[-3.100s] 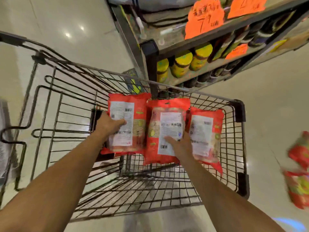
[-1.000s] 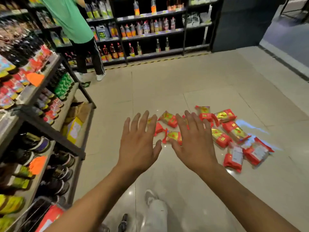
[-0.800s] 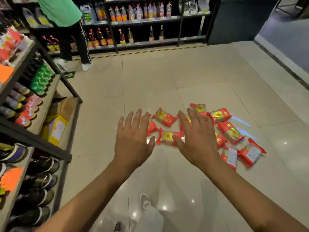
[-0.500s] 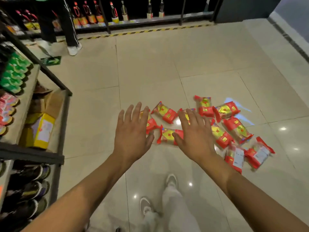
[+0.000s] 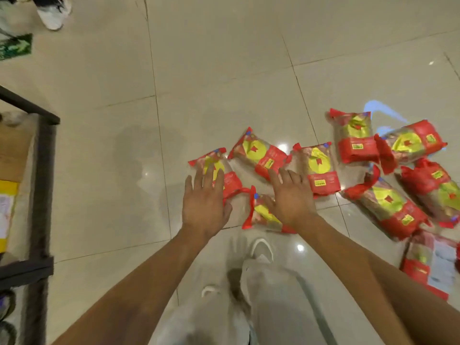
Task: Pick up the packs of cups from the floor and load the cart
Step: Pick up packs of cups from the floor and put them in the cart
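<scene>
Several red and yellow packs of cups lie scattered on the tiled floor. My left hand (image 5: 203, 200), fingers spread and empty, hovers over the leftmost pack (image 5: 230, 179). My right hand (image 5: 290, 197), also spread and empty, is above the nearest pack (image 5: 261, 215), which it partly hides. More packs lie beyond and to the right: one (image 5: 258, 153) just past my hands, one (image 5: 321, 168) beside it, one (image 5: 354, 138) farther off, and one (image 5: 390, 210) at the right. The cart is out of view.
A dark metal shelf frame (image 5: 43, 195) with a cardboard box (image 5: 12, 153) stands at the left. My own legs and shoes (image 5: 261, 250) are below my hands. Another person's white shoe (image 5: 53, 14) is at the top left, near a green arrow floor sticker (image 5: 16, 47).
I turned away from the cart, where my hands rested on three packs. Since then the view has tilted down and closed in, and both open hands have dropped toward the packs on the floor.
</scene>
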`<control>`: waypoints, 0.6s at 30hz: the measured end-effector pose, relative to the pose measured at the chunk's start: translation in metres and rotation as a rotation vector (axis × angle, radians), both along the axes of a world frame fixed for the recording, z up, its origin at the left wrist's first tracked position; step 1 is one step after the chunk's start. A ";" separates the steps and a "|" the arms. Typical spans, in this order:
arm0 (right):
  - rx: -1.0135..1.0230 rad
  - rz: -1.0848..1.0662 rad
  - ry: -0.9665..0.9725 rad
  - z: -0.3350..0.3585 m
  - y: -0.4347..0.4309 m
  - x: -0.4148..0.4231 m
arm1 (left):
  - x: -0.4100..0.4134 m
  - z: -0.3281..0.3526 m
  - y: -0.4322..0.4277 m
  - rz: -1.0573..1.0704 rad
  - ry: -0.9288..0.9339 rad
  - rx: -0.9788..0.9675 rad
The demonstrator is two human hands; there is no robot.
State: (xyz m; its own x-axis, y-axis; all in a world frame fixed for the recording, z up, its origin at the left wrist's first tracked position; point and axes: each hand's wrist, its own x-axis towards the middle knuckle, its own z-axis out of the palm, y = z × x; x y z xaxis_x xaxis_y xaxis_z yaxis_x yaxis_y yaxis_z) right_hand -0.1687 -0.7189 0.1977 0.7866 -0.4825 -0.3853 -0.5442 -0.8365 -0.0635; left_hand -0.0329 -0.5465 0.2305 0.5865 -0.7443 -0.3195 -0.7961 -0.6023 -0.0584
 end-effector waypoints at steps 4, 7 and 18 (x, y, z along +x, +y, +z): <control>0.054 0.072 0.146 -0.151 -0.034 0.001 | 0.034 -0.154 -0.017 0.092 0.075 0.049; 0.126 0.125 0.284 -0.243 -0.060 0.003 | 0.056 -0.252 -0.025 0.229 0.172 0.064; 0.483 0.037 0.467 -0.379 -0.099 0.021 | 0.118 -0.423 -0.038 1.363 0.919 -0.621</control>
